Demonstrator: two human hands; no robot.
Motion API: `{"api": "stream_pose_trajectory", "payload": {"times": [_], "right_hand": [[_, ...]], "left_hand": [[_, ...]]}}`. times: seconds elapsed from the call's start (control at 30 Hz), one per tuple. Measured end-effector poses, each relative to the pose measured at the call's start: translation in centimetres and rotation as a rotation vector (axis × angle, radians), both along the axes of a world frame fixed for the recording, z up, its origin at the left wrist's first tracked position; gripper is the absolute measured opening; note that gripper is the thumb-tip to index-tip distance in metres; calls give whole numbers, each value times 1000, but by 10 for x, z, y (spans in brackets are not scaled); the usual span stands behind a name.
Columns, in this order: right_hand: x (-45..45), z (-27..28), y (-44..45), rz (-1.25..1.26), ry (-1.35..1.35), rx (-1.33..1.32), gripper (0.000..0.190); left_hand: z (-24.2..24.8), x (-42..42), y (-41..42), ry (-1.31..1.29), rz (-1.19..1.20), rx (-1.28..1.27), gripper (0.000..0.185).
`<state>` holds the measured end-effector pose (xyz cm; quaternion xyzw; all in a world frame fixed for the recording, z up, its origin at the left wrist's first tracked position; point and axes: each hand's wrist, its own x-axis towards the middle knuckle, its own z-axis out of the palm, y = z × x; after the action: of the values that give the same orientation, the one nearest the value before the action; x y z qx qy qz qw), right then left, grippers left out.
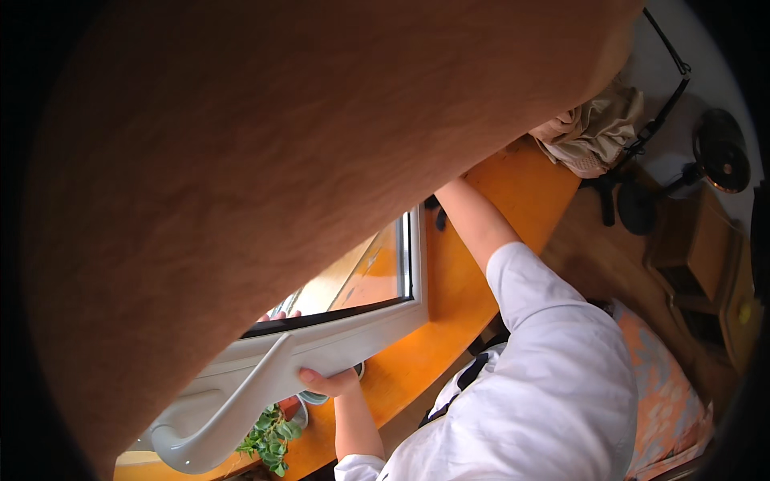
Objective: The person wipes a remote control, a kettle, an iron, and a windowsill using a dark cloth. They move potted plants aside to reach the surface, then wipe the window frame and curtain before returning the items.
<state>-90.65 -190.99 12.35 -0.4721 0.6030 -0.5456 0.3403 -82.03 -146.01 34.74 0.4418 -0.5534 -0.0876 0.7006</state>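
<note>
A broad, blurred surface of bare skin lies very close to the camera and covers the upper left of the view; whose it is cannot be told. My left hand grips the lower edge of a white window sash, its thumb on the near face. The sash has a white handle and a glass pane with a dark seal. Fingertips show at the glass, partly behind the skin. My right forearm reaches over an orange wooden surface; my right hand is hidden by the near skin.
A potted green plant stands below the sash, beside other pots. Crumpled beige fabric lies at the wooden surface's far end. On the right are a black stand, a round heater or lamp, wooden furniture and a patterned cushion.
</note>
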Motion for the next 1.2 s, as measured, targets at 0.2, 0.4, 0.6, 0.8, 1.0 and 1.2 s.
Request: {"api": "stream_pose_trajectory", "payload": {"times": [0.2,0.4,0.6,0.8,1.0,1.2], "right_hand": [[-62,-25,15,-189,-136,-283,20],[-34,-6,280,313,-82,-55,21],[-75,65,361,579,-82,23,29],[-122,213,418,576,-298,-386,44],[-184,395,475,758,-73,-986,67],[-170,537,507,865,644,-951,71]], "left_hand": [[9,-29,-37,-67,45,-35,68],[-9,-8,3,204,237,22,72],[-3,-7,-2,67,122,32,78],[7,-27,-3,-48,138,-18,79],[29,-48,-1,39,3,-31,80],[63,-57,10,-56,-65,0,79]]}}
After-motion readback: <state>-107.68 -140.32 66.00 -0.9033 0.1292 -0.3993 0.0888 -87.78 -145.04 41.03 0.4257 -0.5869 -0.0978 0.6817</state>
